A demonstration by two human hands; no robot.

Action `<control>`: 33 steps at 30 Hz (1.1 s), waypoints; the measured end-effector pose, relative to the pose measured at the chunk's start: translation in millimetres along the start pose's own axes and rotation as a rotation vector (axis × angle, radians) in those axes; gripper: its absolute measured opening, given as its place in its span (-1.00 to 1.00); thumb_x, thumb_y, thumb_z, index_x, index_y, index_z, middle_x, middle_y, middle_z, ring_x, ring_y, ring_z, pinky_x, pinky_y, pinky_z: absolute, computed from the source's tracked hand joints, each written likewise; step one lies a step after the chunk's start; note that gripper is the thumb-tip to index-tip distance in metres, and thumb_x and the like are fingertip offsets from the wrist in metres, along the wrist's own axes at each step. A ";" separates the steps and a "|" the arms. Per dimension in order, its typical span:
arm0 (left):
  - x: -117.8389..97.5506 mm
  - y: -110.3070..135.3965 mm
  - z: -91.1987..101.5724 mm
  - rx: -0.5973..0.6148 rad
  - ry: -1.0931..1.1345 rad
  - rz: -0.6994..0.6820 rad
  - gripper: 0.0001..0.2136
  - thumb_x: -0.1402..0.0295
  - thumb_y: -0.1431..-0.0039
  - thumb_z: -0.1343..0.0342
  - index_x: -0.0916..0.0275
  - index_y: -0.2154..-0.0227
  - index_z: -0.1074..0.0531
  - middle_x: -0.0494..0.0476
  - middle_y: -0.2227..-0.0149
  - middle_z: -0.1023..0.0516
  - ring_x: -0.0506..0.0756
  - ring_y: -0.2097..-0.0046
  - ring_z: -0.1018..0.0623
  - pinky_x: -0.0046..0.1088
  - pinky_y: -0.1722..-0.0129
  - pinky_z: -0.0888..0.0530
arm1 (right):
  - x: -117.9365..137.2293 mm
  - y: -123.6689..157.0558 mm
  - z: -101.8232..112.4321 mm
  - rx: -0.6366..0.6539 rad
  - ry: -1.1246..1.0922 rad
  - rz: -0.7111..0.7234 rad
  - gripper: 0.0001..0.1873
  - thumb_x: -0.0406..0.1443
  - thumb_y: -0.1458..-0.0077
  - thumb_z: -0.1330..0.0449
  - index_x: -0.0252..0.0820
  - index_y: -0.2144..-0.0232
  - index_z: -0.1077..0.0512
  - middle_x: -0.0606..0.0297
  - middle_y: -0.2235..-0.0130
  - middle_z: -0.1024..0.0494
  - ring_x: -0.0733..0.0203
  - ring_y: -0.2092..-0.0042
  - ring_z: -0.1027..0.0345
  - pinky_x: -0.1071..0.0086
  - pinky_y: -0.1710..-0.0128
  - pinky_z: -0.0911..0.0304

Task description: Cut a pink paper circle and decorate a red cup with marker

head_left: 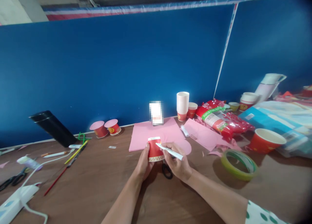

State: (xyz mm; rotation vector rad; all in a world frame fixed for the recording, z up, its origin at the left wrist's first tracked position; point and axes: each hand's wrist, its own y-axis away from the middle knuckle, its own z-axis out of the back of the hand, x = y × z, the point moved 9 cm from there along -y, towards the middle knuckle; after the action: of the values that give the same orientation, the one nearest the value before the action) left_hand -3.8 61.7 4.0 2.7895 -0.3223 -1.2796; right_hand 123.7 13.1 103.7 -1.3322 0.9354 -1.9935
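Note:
My left hand is wrapped round the side of a red paper cup, which sits above the brown table with a patterned band along its lower edge. In my right hand is a white pen, gripped like a writing tool, its tip at the upper right of the cup's red wall. Whether the tip touches the cup I cannot tell. Under my right hand lies a pair of scissors with a black handle, mostly hidden. Pink paper sheets lie just beyond the cup.
Two cups with pink discs stand at the back left, near a black bottle. On the right are a roll of tape, a red cup, a red package and stacked cups. A power strip lies front left.

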 end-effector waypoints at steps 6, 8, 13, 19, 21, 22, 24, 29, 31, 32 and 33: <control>0.8 0.3 0.1 0.004 0.007 0.007 -0.62 0.11 -0.14 -0.18 0.37 0.17 -0.50 0.26 0.18 -0.63 0.21 0.06 -0.58 -0.25 -0.10 -0.38 | -2.4 0.1 0.7 -0.009 0.006 0.010 -0.82 -0.36 -0.27 -0.06 -0.15 0.14 -0.44 0.17 0.25 -0.59 0.13 0.21 -0.51 0.27 0.18 -0.46; 0.6 0.3 1.2 -0.008 0.002 0.006 -0.63 0.11 -0.15 -0.18 0.36 0.19 -0.51 0.24 0.18 -0.63 0.21 0.05 -0.58 -0.26 -0.10 -0.38 | -2.8 0.1 0.4 -0.007 0.005 0.008 -0.82 -0.36 -0.27 -0.06 -0.14 0.14 -0.44 0.17 0.26 -0.59 0.13 0.21 -0.51 0.28 0.19 -0.46; 0.7 0.3 0.1 0.001 0.007 0.008 -0.63 0.12 -0.17 -0.15 0.37 0.18 -0.50 0.24 0.17 -0.63 0.21 0.04 -0.57 -0.28 -0.10 -0.37 | -2.6 0.1 0.3 -0.008 0.022 0.013 -0.82 -0.37 -0.27 -0.06 -0.16 0.14 -0.44 0.15 0.25 -0.59 0.12 0.19 -0.51 0.27 0.18 -0.46; -0.8 1.8 -1.2 -0.013 0.005 -0.001 -0.68 0.15 -0.21 -0.11 0.36 0.23 -0.53 0.22 0.22 -0.64 0.16 0.15 -0.59 -0.29 -0.07 -0.40 | -3.4 0.3 -0.5 -0.003 0.017 0.014 -0.82 -0.38 -0.26 -0.06 -0.17 0.15 -0.44 0.16 0.25 -0.58 0.12 0.19 -0.51 0.27 0.16 -0.45; -0.9 1.6 -1.0 -0.015 0.008 -0.001 -0.68 0.14 -0.20 -0.13 0.35 0.24 -0.53 0.22 0.24 -0.64 0.16 0.17 -0.60 -0.30 -0.06 -0.40 | -4.0 0.2 -0.3 -0.004 0.019 0.007 -0.83 -0.39 -0.26 -0.06 -0.18 0.16 -0.44 0.15 0.26 -0.58 0.12 0.19 -0.51 0.27 0.16 -0.45; -0.9 1.3 -0.9 -0.014 0.011 0.000 -0.67 0.14 -0.19 -0.14 0.35 0.24 -0.53 0.22 0.24 -0.64 0.16 0.18 -0.60 -0.29 -0.05 -0.40 | -3.9 0.2 -0.2 -0.005 0.018 0.007 -0.83 -0.39 -0.25 -0.06 -0.18 0.17 -0.44 0.15 0.26 -0.58 0.12 0.20 -0.50 0.28 0.17 -0.45; -1.3 1.0 -0.7 -0.014 0.018 -0.001 -0.67 0.14 -0.18 -0.15 0.36 0.24 -0.53 0.22 0.24 -0.64 0.15 0.20 -0.60 -0.30 -0.05 -0.40 | -3.5 0.2 0.1 -0.007 0.014 0.012 -0.84 -0.39 -0.25 -0.06 -0.18 0.18 -0.43 0.16 0.28 -0.57 0.13 0.21 -0.50 0.28 0.18 -0.44; -2.0 1.9 -1.8 -0.022 0.037 -0.003 -0.68 0.15 -0.20 -0.14 0.38 0.26 -0.53 0.23 0.26 -0.64 0.13 0.23 -0.61 -0.33 -0.03 -0.42 | -3.2 0.4 -0.2 -0.002 0.002 0.015 -0.85 -0.40 -0.24 -0.06 -0.18 0.20 -0.43 0.18 0.30 -0.56 0.15 0.24 -0.48 0.30 0.20 -0.42; -1.6 2.2 -3.6 -0.005 0.027 0.002 -0.66 0.15 -0.21 -0.12 0.39 0.25 -0.53 0.24 0.26 -0.65 0.15 0.21 -0.61 -0.32 -0.03 -0.42 | -2.4 0.5 -0.7 0.006 -0.017 0.011 -0.85 -0.40 -0.24 -0.07 -0.18 0.21 -0.43 0.19 0.30 -0.56 0.16 0.25 -0.47 0.31 0.22 -0.42; -1.4 2.2 -4.5 0.006 0.021 0.005 -0.65 0.14 -0.21 -0.11 0.39 0.24 -0.53 0.25 0.25 -0.65 0.16 0.20 -0.61 -0.31 -0.03 -0.42 | -1.7 0.5 -0.6 0.006 -0.027 0.006 -0.86 -0.39 -0.24 -0.07 -0.17 0.21 -0.43 0.19 0.31 -0.55 0.16 0.26 -0.47 0.31 0.23 -0.42; -1.4 2.1 -5.2 0.015 0.018 0.006 -0.65 0.14 -0.22 -0.11 0.40 0.23 -0.53 0.26 0.24 -0.65 0.18 0.18 -0.61 -0.30 -0.04 -0.42 | -1.1 0.5 -0.5 0.006 -0.034 -0.002 -0.86 -0.39 -0.23 -0.07 -0.17 0.22 -0.43 0.19 0.32 -0.55 0.16 0.27 -0.47 0.32 0.24 -0.42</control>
State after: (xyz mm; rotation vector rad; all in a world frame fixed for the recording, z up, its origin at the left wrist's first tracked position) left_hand -1.1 59.8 8.7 2.8085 -0.3402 -1.2554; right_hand 123.6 13.8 102.6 -1.3607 0.9123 -1.9671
